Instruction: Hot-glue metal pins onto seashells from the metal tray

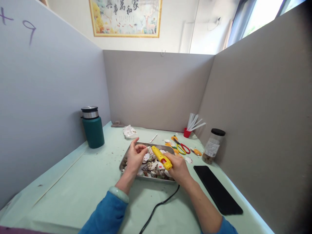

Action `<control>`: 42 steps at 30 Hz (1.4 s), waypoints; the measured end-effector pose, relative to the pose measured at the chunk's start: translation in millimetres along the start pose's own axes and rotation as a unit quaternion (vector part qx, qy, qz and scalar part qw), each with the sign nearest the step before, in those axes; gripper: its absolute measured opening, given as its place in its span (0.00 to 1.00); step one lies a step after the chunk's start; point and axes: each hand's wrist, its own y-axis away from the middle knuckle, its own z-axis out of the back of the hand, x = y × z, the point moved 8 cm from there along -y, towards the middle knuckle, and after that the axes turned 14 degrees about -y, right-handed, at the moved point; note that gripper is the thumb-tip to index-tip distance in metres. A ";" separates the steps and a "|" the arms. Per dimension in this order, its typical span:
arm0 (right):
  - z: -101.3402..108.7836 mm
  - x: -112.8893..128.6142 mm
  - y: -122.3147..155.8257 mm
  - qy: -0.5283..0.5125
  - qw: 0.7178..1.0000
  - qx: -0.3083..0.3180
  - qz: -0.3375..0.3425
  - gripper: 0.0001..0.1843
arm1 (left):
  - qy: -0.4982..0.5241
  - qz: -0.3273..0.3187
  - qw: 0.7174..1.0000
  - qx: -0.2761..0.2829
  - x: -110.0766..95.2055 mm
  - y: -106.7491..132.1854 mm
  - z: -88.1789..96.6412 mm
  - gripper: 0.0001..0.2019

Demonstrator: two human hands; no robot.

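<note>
My right hand (179, 169) grips a yellow hot glue gun (161, 157), whose front end points up and left toward my other hand. A black cord (159, 204) runs from below my right hand to the table's near side. My left hand (135, 158) is pinched at thumb and forefinger over the tray, close to the gun's tip; whatever lies between the fingertips is too small to make out. Beneath both hands stands a metal tray (152, 178) holding many small shells (151, 166) and white pieces with red marks.
A green bottle (93, 131) stands left; a crumpled white packet (130, 132) lies behind the tray. To the right are scissors (181, 148), a red cup (187, 132) of white glue sticks, a black-lidded jar (213, 148) and a black flat slab (216, 190). Grey partitions (156, 91) enclose the table.
</note>
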 end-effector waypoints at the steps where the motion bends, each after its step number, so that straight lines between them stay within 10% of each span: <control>1: 0.0 0.6 0.3 0.005 1.000 -0.003 0.006 0.11 | 0.003 -0.002 1.000 -0.001 0.1 0.0 -0.2 0.31; 42: -7.3 10.5 3.9 0.062 0.996 0.010 0.068 0.11 | 0.134 0.092 0.986 -0.027 14.7 5.9 3.5 0.32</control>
